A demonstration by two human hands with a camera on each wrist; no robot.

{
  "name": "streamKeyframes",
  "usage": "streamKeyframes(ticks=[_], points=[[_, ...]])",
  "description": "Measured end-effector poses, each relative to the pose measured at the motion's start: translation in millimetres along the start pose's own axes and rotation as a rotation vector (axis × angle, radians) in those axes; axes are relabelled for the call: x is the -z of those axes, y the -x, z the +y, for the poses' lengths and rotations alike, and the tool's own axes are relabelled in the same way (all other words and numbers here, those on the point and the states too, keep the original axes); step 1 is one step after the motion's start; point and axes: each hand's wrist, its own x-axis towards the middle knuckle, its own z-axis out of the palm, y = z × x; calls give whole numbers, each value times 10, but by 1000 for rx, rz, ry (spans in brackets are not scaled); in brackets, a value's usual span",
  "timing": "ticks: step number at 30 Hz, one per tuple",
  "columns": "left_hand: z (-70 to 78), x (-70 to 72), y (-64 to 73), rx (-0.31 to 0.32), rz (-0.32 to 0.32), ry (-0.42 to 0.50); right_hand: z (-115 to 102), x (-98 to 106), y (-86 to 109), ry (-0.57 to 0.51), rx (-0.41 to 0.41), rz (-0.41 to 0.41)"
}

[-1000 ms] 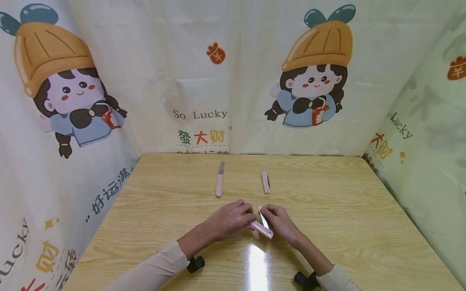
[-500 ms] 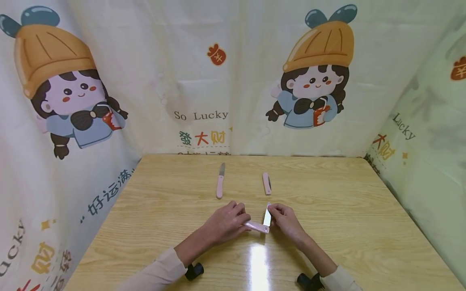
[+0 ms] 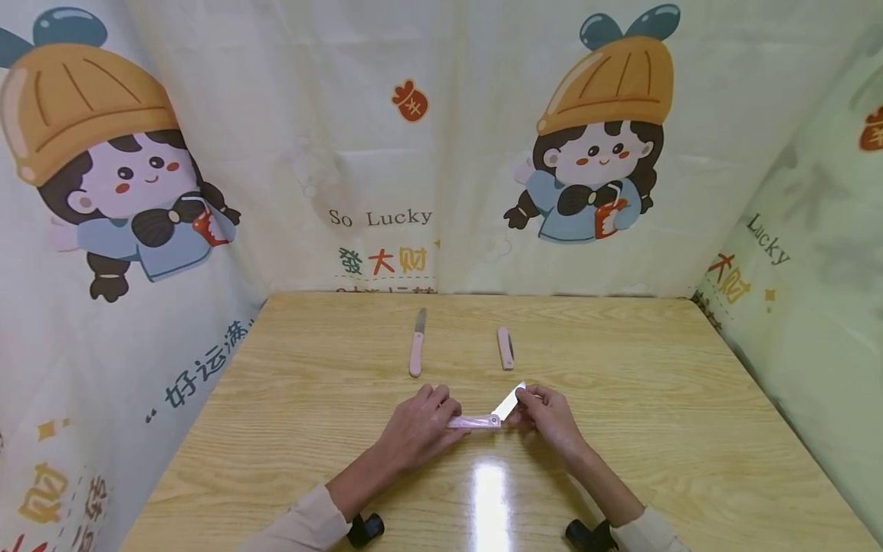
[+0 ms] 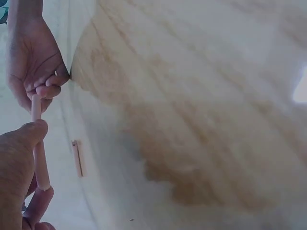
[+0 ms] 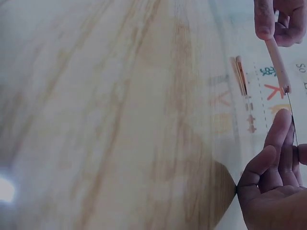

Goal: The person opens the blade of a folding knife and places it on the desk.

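A pink-handled folding knife [image 3: 474, 422] is held up between the two hands over the table. My left hand [image 3: 419, 426] grips its handle; thumb and fingers wrap the handle's end in the left wrist view. My right hand [image 3: 554, 420] pinches the shiny blade [image 3: 509, 405] near its tip. Blade and handle form a wide angle at the pivot, the blade slanting up and right. In the right wrist view the blade appears edge-on as a thin line between the right fingers [image 5: 280, 129]. Behind, an unfolded knife [image 3: 416, 353] and a folded one [image 3: 506, 349] lie on the wood.
The wooden table [image 3: 331, 345] reaches back to a printed cloth curtain [image 3: 310, 153], which also hangs along both sides. Black wrist cameras [image 3: 366, 529] sit below both wrists. A bright light reflection lies on the table's near middle.
The blade has swung outward from the handle, from a narrow angle to a wide one. My right hand moved right with the tip; the left hand turned the handle closer to level.
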Motion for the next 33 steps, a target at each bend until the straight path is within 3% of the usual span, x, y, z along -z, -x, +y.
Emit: streamKeyframes(ticks=[12, 22, 28, 33], points=[[34, -52, 21, 136, 71, 6, -15, -12, -7, -60, -42, 6], [63, -47, 0, 186, 83, 0, -45, -28, -3, -88, -48, 6], [88, 6, -25, 117, 60, -101, -61, -21, -9, -119, -43, 14], [66, 10, -28, 65, 56, -161, -46, -5, -1, -166, -34, -27]])
